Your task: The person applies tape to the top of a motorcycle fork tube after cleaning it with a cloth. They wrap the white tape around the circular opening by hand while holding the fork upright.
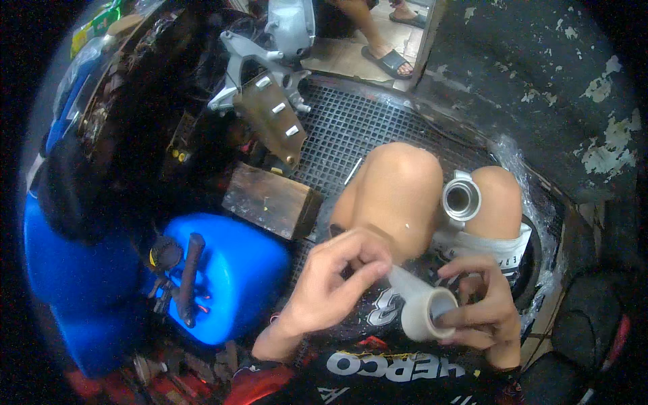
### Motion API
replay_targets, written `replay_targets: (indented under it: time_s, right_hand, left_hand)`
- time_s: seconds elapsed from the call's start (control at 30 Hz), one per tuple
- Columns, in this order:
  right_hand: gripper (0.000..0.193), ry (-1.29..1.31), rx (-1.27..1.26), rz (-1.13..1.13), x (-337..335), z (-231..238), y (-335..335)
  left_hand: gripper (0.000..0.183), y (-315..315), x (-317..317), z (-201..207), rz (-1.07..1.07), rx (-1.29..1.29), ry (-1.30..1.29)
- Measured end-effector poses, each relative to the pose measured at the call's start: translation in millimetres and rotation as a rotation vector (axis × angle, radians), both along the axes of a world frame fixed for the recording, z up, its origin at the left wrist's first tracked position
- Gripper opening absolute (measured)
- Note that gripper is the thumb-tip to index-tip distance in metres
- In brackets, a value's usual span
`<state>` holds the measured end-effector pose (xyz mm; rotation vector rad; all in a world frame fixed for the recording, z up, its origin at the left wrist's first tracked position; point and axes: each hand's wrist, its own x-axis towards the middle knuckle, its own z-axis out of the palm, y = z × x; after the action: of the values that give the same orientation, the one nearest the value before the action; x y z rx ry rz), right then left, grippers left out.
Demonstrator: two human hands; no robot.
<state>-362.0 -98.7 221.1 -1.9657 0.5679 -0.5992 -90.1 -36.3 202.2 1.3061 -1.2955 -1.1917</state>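
Over my lap, my right hand [487, 304] holds a roll of whitish translucent tape [417, 324], with fingers reaching into its core. A short strip of tape [405, 281] runs up from the roll to my left hand [344, 280], which pinches its free end between thumb and forefinger. Between my bent knees rests a silvery ring-shaped metal part [462, 198] with a round opening and small lugs, touched by neither hand.
To the left stands a blue plastic container [250, 270] with dark tools [183, 277] on top. Beyond it are a wooden block [270, 199] and grey metal castings [253, 64] on a black grid mat [337, 128]. Another person's sandalled foot [390, 62] shows at the doorway.
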Motion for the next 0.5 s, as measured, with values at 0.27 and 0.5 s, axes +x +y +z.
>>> replay_targets:
  time_s: [0.27, 0.5]
  right_hand:
    - [0.067, -0.279, 0.859, -0.094, 10, -15, 22]
    - [0.079, -0.268, 1.189, 0.401, 34, -64, 51]
  left_hand:
    - [0.017, 6, -1, 40, -0.236, -0.362, -0.167]
    - [0.021, 5, 17, 76, -0.645, -0.529, -0.349]
